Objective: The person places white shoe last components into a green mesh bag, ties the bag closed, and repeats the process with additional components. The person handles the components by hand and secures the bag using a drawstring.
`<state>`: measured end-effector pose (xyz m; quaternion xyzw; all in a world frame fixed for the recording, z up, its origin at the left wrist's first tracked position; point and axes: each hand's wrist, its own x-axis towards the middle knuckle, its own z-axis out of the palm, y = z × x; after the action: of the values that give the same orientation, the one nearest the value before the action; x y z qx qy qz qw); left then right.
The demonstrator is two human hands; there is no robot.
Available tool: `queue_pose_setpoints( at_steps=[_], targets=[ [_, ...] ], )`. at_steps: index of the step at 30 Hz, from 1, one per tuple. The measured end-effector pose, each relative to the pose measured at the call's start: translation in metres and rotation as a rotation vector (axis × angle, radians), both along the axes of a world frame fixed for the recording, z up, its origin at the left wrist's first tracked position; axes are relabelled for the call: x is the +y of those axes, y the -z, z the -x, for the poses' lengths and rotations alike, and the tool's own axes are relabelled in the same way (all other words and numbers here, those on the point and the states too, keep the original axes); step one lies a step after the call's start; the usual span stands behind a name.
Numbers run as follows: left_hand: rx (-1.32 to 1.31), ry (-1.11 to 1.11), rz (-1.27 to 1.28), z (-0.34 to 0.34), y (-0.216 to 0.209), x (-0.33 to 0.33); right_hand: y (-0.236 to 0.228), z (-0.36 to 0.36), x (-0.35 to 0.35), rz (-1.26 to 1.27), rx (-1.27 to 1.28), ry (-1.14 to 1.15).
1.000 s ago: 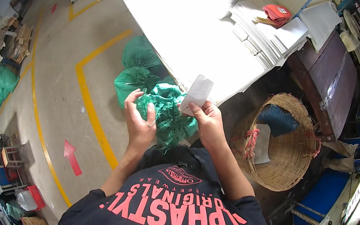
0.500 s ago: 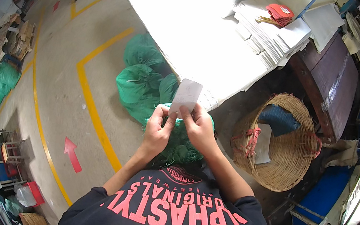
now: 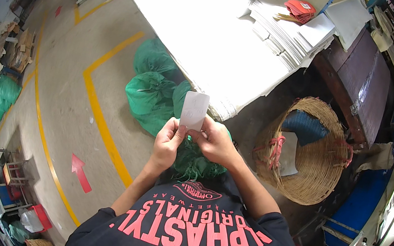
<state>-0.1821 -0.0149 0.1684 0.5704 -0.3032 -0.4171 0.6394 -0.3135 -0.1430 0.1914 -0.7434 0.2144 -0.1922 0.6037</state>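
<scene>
Floor (image 3: 60, 93): a red arrow (image 3: 80, 173) marks it at lower left.
Bags (image 3: 149, 96): green, left of centre, beside the worktop (image 3: 188, 21).
Left hand (image 3: 166, 145): your thumb and fingers pinch the card's lower left corner.
Card (image 3: 194, 109): pale, mid-frame, between your hands.
Right hand (image 3: 217, 142): you pinch the card's lower right.
Papers (image 3: 281, 37): stacked on the worktop, upper right.
Basket (image 3: 322, 176): wicker, right of your hands.

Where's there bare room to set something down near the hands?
The floor looks open between the inner yellow line and the green bags. The white table seems bare near its left edge, though glare may hide flat things. Crowded: its right side, under stacked sheets, and just beneath the left hand and right hand on the card, where green mesh bunches.
</scene>
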Motion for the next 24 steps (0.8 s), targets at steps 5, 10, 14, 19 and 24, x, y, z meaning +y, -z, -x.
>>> queue_pose_setpoints(
  at_steps=[5,10,14,19,24],
  targets=[
    [-0.125,0.019,-0.026,0.005,-0.006,-0.003,-0.013,0.004,0.002,0.059,-0.155,0.056],
    [-0.025,0.074,0.046,0.004,-0.005,-0.011,-0.007,0.011,0.001,0.309,-0.054,0.075],
    [0.064,0.047,0.008,-0.003,0.005,-0.013,0.003,0.007,-0.002,0.639,-0.06,0.133],
    [0.158,0.102,-0.03,-0.011,0.02,-0.012,0.015,0.008,-0.012,0.782,-0.009,0.061],
    [0.237,0.081,-0.084,-0.014,0.027,-0.012,0.018,0.006,-0.014,0.85,-0.032,0.067]
  ],
)
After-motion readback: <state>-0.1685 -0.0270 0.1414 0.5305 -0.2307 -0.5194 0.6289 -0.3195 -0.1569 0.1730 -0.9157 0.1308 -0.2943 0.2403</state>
